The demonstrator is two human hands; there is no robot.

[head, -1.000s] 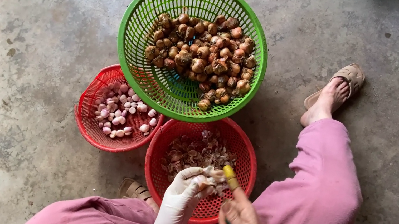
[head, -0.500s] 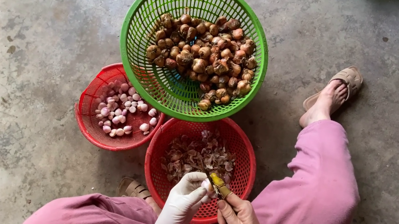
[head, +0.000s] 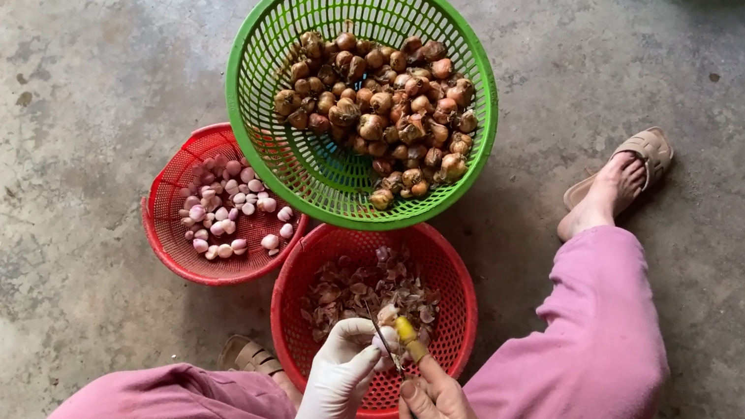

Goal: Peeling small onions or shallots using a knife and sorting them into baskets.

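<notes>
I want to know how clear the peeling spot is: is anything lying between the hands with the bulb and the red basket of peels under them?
Nothing visible. The gloved left hand and the right hand with its knife are directly over the red basket of peels, open air between them.

View: one camera on my head, none other.
Facing: straight down over my lap at the concrete floor (head: 70,42).
Nearness: close to my hands, the green basket (head: 263,53) farther out.
</notes>
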